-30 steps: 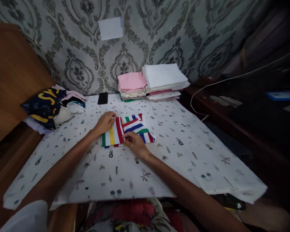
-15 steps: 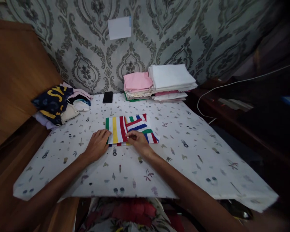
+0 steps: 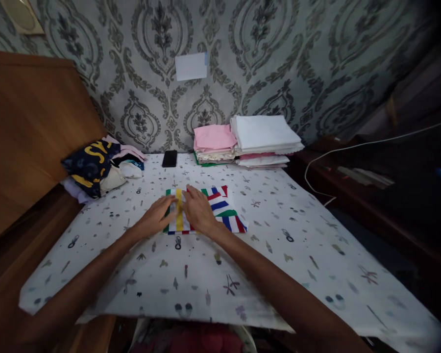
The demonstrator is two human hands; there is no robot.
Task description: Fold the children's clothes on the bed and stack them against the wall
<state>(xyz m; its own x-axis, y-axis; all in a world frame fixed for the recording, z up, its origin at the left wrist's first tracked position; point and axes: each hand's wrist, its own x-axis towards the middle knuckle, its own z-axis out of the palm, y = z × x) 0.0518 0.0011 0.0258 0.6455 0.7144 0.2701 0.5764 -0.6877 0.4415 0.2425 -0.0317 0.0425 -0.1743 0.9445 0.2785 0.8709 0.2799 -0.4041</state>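
A folded striped cloth garment (image 3: 223, 206) in white, green, yellow, red and blue lies on the patterned white tablecloth (image 3: 191, 274). My left hand (image 3: 157, 214) rests at its left edge, fingers stretched out over the green and white stripes. Across the middle of the cloth lies my right hand (image 3: 199, 208), flat with its fingers extended, covering part of the red stripes. Both palms face down, and neither hand grips the fabric. The right part of the garment tapers to a slanted edge and shows uncovered.
At the back stand a pink-topped folded stack (image 3: 215, 138) and a taller white stack (image 3: 266, 132). A black phone (image 3: 169, 159) lies left of them. Loose clothes (image 3: 91, 166) are heaped by a wooden panel (image 3: 33, 132). A white cable (image 3: 353, 145) hangs at right.
My right hand has gone from pinching at the red stripe to lying flat over the cloth. My left hand has shifted slightly onto the garment's left edge. The view has tilted up slightly.
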